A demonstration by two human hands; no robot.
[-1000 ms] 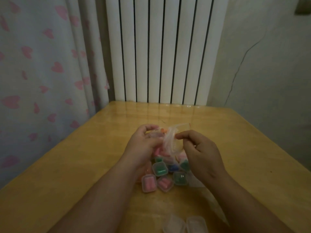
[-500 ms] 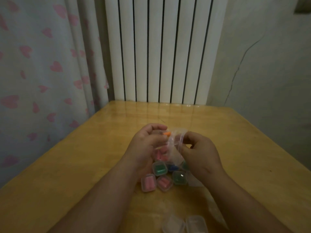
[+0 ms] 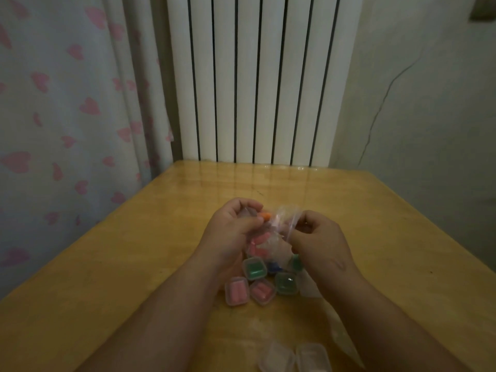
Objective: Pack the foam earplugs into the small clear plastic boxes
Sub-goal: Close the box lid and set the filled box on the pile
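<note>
While both hands hover above the wooden table (image 3: 150, 253), the left hand (image 3: 232, 230) pinches an orange earplug (image 3: 265, 217) at the mouth of the clear plastic bag (image 3: 276, 238); the right hand (image 3: 319, 244) pinches the bag's rim. Filled boxes (image 3: 254, 268), pink and green, cluster on the table just beneath. Two empty-looking boxes (image 3: 312, 358) sit nearer the person

A home room: a wooden table (image 3: 161, 264) stands against a white radiator (image 3: 255, 76), beside a heart-patterned curtain (image 3: 67, 103) and cracked wall (image 3: 429, 103).
</note>
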